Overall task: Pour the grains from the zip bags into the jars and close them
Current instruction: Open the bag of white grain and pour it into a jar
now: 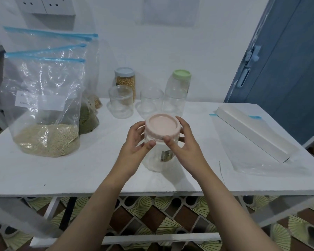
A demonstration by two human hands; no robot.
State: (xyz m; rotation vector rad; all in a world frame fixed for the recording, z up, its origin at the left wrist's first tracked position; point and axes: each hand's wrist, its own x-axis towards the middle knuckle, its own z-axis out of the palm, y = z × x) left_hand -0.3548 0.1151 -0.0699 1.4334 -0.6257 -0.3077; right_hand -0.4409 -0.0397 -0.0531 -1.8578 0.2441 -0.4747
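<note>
Two hands gripping one clear jar point(157, 156) standing upright on the white table point(80, 171), near its front edge. Left hand point(134, 142) curling round the jar's left shoulder, thumb lying across the glass just under the pink lid point(163, 125). Right hand point(183, 144) curling round the lid's right rim, thumb pinching its near edge. Lid sitting on the jar's mouth; whether screwed tight, impossible to tell. Standing behind the jar: three clear lidless jars point(121, 102), a green-lidded jar point(179, 84) and a blue-lidded jar point(125, 78) holding yellow grains. Slumping left of the jar: a zip bag point(43, 105) with pale grains at its bottom, more bags behind it. Lying flat to the jar's right: an empty zip bag point(252, 160) pinned under a white board point(252, 134).
</note>
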